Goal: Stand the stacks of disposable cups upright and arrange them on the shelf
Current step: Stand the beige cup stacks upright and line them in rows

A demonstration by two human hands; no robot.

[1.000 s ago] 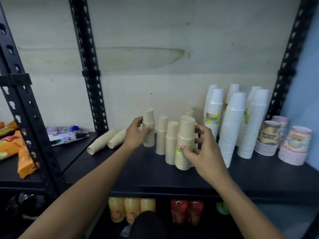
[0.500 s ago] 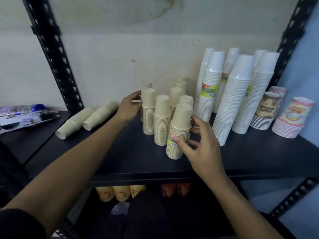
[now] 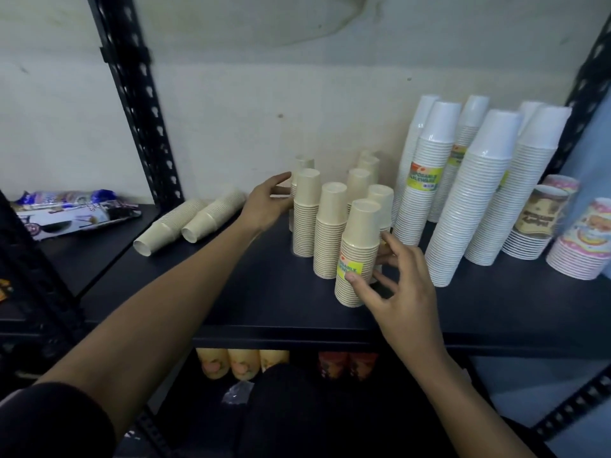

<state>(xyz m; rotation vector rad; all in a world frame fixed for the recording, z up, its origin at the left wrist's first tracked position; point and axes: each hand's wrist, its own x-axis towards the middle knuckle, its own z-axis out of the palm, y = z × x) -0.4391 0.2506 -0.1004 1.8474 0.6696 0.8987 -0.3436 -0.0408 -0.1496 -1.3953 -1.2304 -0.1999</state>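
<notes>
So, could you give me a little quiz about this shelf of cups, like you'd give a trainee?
1. True or false: the right hand pinches the labelled beige stack.
2. How many beige stacks lying on their sides are there at the left of the shelf?
3. Pick one: the tall white stacks stand (A) left of the upright beige stacks, (B) right of them, (C) on top of them.

Key: 1 true; 2 two; 3 B.

Rear beige stacks (image 3: 368, 163) half-hidden — label (image 3: 349, 267) text blurred.
</notes>
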